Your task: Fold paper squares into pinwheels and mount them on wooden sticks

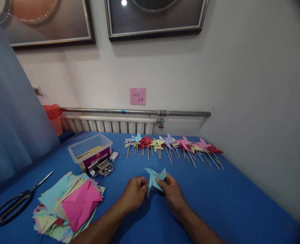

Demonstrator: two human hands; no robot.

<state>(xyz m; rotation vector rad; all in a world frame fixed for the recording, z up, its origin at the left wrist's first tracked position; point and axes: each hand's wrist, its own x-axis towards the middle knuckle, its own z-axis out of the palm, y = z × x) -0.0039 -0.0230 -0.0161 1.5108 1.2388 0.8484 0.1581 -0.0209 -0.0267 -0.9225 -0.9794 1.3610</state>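
A light-blue paper pinwheel [154, 179] is held low over the table's front middle. My right hand [174, 193] grips it from the right, thumb pressed on its front near the centre. Just left of the pinwheel, my left hand [136, 191] is closed with its fingers curled in; whatever is in them is hidden. No stick shows on this pinwheel. To the left lies a pile of cut coloured papers [55, 200], a pink sheet [83, 202] on top. Beyond it, small open boxes [105, 168] hold shiny metal pins.
Several finished pinwheels on sticks [147, 142] lie in a row along the back of the blue table [216, 203]. A clear plastic bin [76, 152] holds wooden sticks. Large scissors [20, 201] lie at far left, blades pointing away. A small white box [114, 156] sits by the bin.
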